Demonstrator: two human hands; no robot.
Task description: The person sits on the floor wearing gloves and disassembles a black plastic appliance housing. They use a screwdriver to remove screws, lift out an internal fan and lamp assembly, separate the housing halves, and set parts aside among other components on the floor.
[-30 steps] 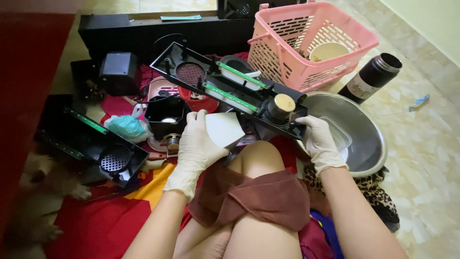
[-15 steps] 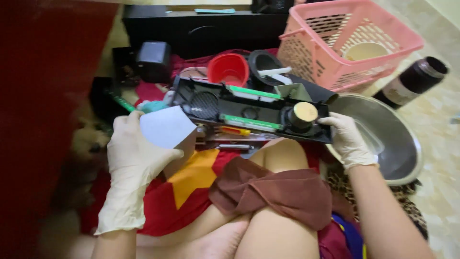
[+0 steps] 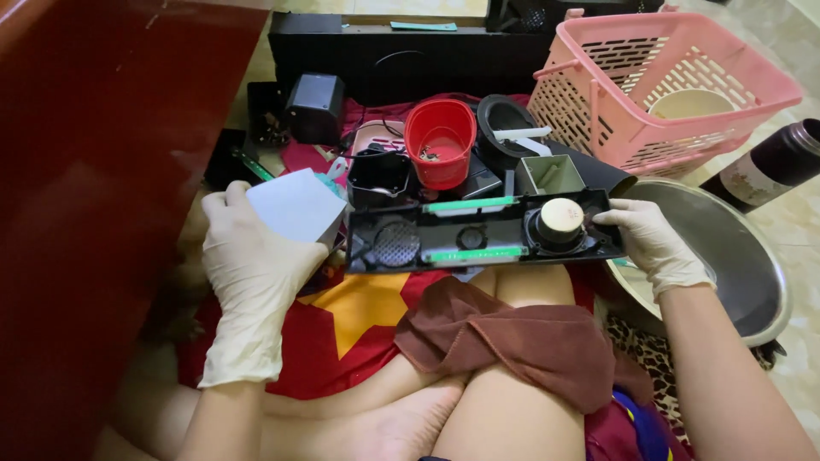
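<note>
Brown towel (image 3: pixel 521 341) on knee, red cloth (image 3: pixel 342 333) under it. Left hand (image 3: pixel 252 265) at 9, grip closed on white wipe (image 3: pixel 295 205). Right hand (image 3: pixel 653 243) at 3, grip pinching black speaker panel (image 3: pixel 478 235), centre. Red cup (image 3: pixel 440 141) at 12; pink basket (image 3: pixel 658 85), steel bowl (image 3: pixel 735 256) on tiled floor (image 3: pixel 794 201) at 2.

Cream-white gloves on both hands: left (image 3: pixel 256 265), right (image 3: pixel 651 241). Pale white-blue wipe (image 3: pixel 295 207). Black speaker panel (image 3: pixel 478 232) with green strips and cream knob. Red cup (image 3: pixel 441 141). Pink slotted basket (image 3: pixel 658 85). Brown towel (image 3: pixel 521 337). Red cloth (image 3: pixel 342 333) bearing yellow star. Silver basin (image 3: pixel 735 256).
</note>
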